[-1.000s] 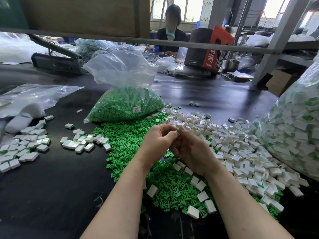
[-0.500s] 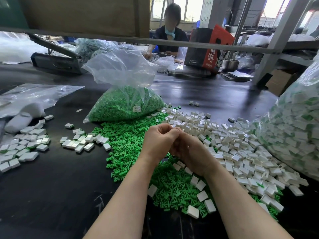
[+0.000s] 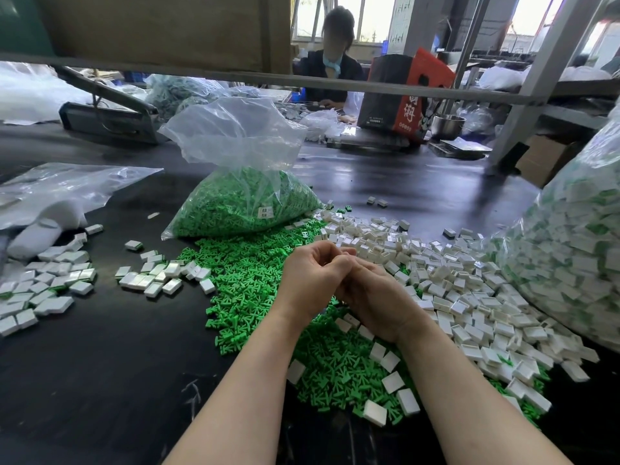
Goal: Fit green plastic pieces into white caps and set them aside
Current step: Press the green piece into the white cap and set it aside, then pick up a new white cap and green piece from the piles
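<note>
My left hand and my right hand meet above the table, fingers curled and fingertips pressed together. What they pinch is hidden inside the fingers. Under them spreads a heap of loose green plastic pieces. To the right lies a wide pile of white caps. Left of the green heap lie groups of set-aside white caps, and more cover the far left.
A clear bag of green pieces stands behind the heap. A big clear bag of fitted caps fills the right side. Crumpled plastic film lies at the left. Another person sits working across the dark table.
A second ago a green piece showed between the fingertips. The fingers have closed tighter together and the piece is no longer visible. The hands stay in the same place.
</note>
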Available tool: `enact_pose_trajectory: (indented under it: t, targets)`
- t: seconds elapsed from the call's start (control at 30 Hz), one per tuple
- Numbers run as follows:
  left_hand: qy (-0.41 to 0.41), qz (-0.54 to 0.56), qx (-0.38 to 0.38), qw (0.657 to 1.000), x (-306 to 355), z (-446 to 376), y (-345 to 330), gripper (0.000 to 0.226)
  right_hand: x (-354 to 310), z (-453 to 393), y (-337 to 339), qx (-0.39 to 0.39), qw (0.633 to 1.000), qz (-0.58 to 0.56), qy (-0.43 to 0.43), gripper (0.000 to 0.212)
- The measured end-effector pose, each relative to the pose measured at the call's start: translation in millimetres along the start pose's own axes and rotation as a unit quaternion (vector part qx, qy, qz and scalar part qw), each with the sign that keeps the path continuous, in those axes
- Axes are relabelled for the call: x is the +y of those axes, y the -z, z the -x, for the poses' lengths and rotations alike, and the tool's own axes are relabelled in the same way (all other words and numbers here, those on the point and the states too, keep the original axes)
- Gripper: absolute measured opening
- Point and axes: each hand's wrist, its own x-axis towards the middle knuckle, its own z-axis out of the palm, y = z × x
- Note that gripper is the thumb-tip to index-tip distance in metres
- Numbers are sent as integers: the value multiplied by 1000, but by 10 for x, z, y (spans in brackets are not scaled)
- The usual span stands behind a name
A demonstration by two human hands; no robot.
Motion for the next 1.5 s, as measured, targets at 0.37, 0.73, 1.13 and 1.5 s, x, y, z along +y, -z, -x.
enact_pose_trajectory:
  t: [0.37, 0.73, 1.13, 1.5]
  targets:
    - [28, 80, -22, 996, -57, -44, 138, 12, -11, -27, -22, -27, 999, -34, 4, 42]
    - [40, 124, -29, 991, -23, -76, 313, 11, -48, -23, -30, 8, 1000, 12, 14, 35]
    - [151, -385, 383, 826, -169, -11, 1241, 15, -96, -66, -3, 214, 859, 449, 123, 17]
    - [212, -523, 366, 740, -209, 6, 1227, 25, -51, -32, 88, 274, 672, 685, 68, 13]
